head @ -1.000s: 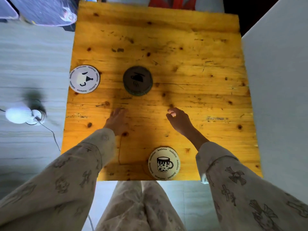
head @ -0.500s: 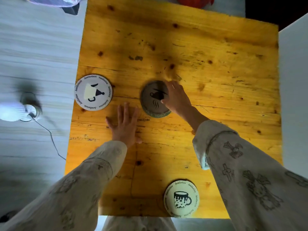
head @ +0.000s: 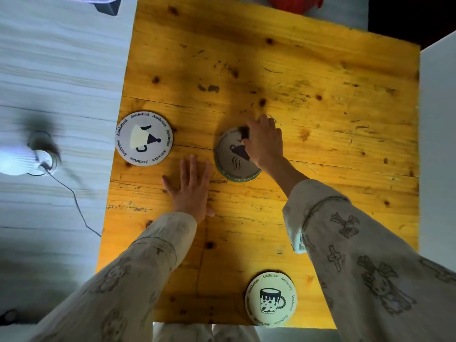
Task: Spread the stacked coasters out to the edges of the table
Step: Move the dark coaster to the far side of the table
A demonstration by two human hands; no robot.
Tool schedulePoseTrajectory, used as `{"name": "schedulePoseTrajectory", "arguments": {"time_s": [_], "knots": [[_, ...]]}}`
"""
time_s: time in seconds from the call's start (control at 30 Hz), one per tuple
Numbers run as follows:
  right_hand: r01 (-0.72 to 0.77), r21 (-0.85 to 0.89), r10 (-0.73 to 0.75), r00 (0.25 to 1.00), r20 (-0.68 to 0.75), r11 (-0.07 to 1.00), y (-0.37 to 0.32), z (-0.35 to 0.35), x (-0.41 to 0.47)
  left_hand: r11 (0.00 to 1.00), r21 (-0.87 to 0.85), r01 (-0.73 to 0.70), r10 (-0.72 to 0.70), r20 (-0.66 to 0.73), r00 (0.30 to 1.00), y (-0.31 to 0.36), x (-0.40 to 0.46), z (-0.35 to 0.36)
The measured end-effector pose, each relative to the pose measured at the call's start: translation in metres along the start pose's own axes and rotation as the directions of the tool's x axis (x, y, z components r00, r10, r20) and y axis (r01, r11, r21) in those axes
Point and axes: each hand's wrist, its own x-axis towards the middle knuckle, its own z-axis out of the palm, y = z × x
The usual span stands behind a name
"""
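From up here I can't see the fingertips of the right hand (head: 265, 143): they curl over the far right rim of the coaster stack (head: 234, 156) in the middle of the table (head: 320, 95), and the hand covers that whole side of the top coaster. The top coaster's far edge looks tipped up off the ones below, though shadow makes the gap hard to judge, and I can't count how many lie beneath. A greenish rim peeks out at the near side of the stack, with lettering too dark to read. The top face is grey-brown with a black steaming cup drawn on it.

The left hand (head: 191, 187) lies flat on the wood just beside the stack, fingers spread, gripping nothing.

A white coaster (head: 143, 138) sits at the left edge, slightly overhanging, and I read "Aesthetics" repeated around its rim, with a tipped cup in the centre. Another coaster (head: 271, 299) sits at the near edge, also overhanging, same "Aesthetics" ring, with a spotted mug.

Off the table to the left, a lamp (head: 17, 161) is blurred.
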Motion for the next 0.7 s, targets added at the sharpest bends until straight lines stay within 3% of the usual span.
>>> {"name": "schedulePoseTrajectory", "arguments": {"time_s": [0.1, 0.17, 0.3, 0.37, 0.47, 0.53, 0.7], "knots": [[-0.020, 0.293, 0.014, 1.000, 0.021, 0.956, 0.007, -0.012, -0.013, 1.000, -0.014, 0.006, -0.005, 0.031, 1.000, 0.003, -0.002, -0.005], [-0.059, 0.501, 0.044, 0.998, 0.042, 0.863, 0.014, -0.025, -0.026, 1.000, -0.025, 0.015, -0.013, 0.073, 0.997, 0.008, -0.003, -0.012], [-0.125, 0.730, 0.091, 0.992, 0.086, 0.672, 0.037, -0.046, -0.060, 0.992, -0.120, 0.032, -0.016, 0.129, 0.992, 0.017, -0.006, -0.031], [-0.147, 0.814, 0.126, 0.988, 0.092, 0.562, 0.055, -0.052, -0.079, 0.941, -0.336, -0.035, 0.064, 0.076, 0.995, 0.028, -0.007, -0.041], [-0.211, 0.909, 0.205, 0.968, 0.144, 0.359, 0.084, -0.054, -0.111, 0.682, -0.705, -0.194, 0.182, -0.093, 0.979, 0.063, -0.016, -0.053], [-0.244, 0.936, 0.230, 0.955, 0.187, 0.253, 0.106, -0.053, -0.130, 0.575, -0.791, -0.211, 0.151, -0.150, 0.977, 0.094, -0.024, -0.056], [-0.237, 0.963, 0.359, 0.916, 0.177, 0.131, 0.168, -0.050, -0.172, 0.633, -0.707, -0.315, 0.217, -0.228, 0.949, 0.166, -0.026, -0.050]]}}
